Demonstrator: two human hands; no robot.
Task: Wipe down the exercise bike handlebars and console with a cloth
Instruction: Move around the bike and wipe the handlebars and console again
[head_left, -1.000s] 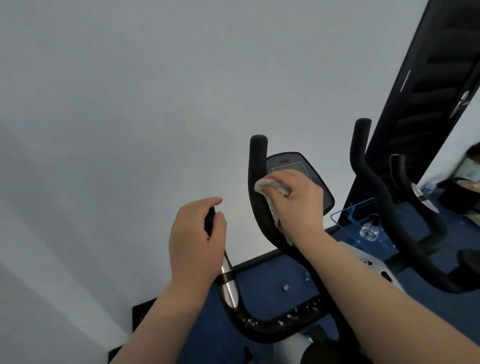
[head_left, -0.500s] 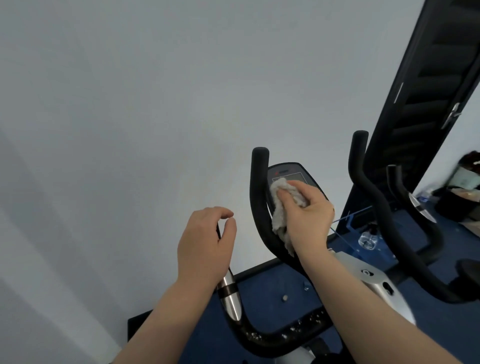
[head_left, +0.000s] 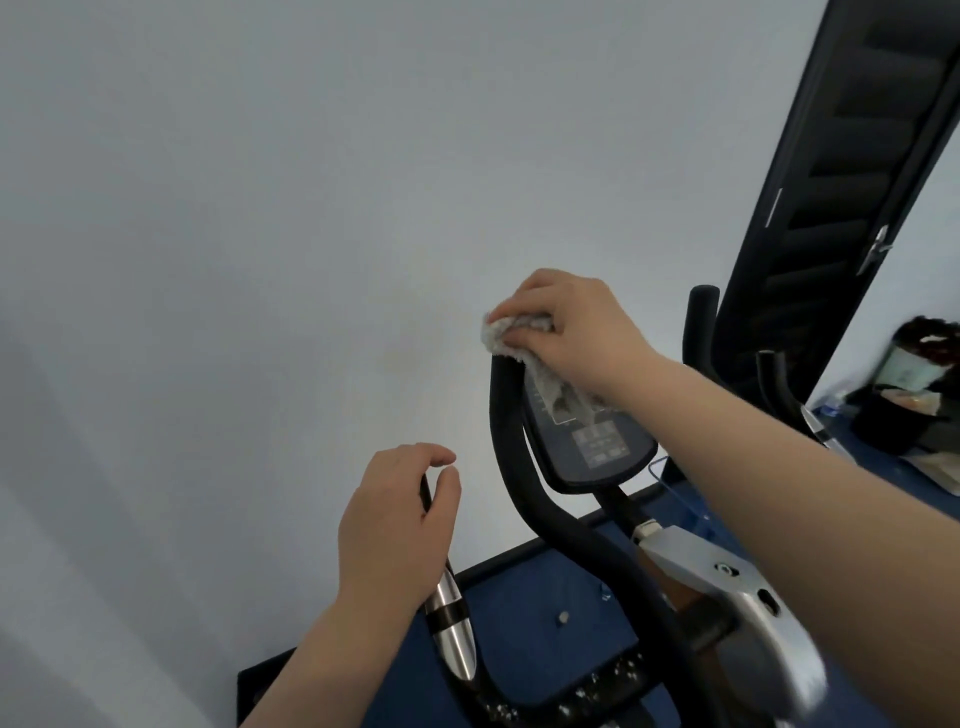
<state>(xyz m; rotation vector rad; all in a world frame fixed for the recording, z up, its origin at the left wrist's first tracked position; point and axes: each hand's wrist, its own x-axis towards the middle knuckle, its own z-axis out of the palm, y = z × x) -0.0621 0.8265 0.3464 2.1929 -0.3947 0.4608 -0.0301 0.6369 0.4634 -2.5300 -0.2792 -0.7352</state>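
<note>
Grey wall (head_left: 260, 208), blue floor (head_left: 545, 587) — right hand (head_left: 571, 322) fingers pinch cloth (head_left: 511, 332) atop handlebar (head_left: 514, 441); left hand (head_left: 389, 525) curled round grip.

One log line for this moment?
right hand: presses cloth on left handlebar tip | left hand: loosely round grip bar | console: part covered

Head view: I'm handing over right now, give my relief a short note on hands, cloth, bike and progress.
Right hand grips the cloth over the top tip of the upright handlebar; cloth tail hangs against the console.
Left hand curls loosely round the left grip.
Done: cannot tell.
Left: white flecks show on the lower bar; wipe it, the console and remaining grips.
</note>
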